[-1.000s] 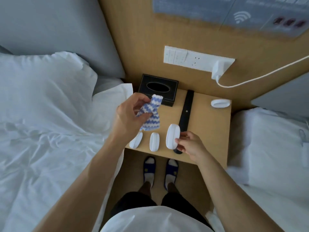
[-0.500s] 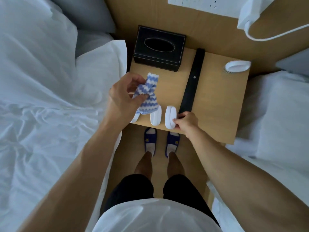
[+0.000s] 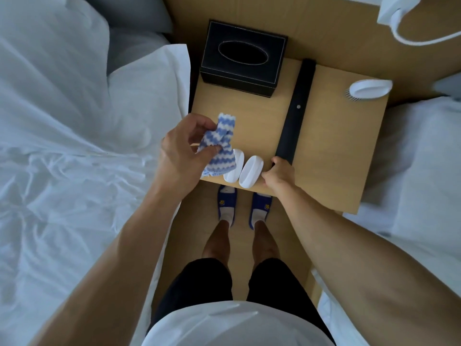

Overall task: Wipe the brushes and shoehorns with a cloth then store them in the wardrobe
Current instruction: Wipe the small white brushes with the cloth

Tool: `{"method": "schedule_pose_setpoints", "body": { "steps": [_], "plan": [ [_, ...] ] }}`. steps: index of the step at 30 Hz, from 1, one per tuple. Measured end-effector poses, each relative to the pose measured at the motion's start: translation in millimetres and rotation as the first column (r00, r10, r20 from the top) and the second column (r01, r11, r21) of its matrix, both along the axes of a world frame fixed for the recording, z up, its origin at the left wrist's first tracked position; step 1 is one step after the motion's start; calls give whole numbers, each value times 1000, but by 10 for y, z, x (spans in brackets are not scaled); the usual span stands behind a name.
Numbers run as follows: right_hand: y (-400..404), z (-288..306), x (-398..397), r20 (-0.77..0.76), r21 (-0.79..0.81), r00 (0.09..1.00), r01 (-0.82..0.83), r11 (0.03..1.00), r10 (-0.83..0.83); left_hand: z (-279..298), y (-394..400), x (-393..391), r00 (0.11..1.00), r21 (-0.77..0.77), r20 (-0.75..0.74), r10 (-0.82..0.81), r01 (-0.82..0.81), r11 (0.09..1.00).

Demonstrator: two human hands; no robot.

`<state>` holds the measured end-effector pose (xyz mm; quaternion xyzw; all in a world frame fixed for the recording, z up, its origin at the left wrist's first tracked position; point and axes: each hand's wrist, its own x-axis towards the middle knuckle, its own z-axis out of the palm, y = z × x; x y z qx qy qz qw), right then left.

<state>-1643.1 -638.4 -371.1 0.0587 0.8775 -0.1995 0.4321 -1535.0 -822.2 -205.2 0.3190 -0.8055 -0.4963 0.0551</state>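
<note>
Presently a blue-and-white zigzag cloth (image 3: 219, 146) is pinched by the left hand (image 3: 180, 152) above the bedside table (image 3: 331, 156). The black shoehorn's (image 3: 295, 113) near end is apparently gripped by the curled right hand (image 3: 278, 174), just beside a white brush (image 3: 250, 172).

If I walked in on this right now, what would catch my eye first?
Probably the left hand holding up a bunched blue-and-white zigzag cloth over the near edge of the wooden nightstand. Just beside it, the right hand touches the near end of a long black shoehorn, next to small white brushes. A black tissue box sits at the back left corner.
</note>
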Motion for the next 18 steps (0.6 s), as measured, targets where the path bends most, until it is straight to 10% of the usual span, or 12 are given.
{"method": "schedule_pose_setpoints", "body": {
  "steps": [9,18],
  "plan": [
    [305,226,-515,-57,-153,960,263,953,-274,11,152,-236,999,-19,-25,-31,30,999],
    [961,428,-1781,-519,144,853,35,989,45,-57,321,-429,999,-28,-48,-11,10,1000]
  ]
}}
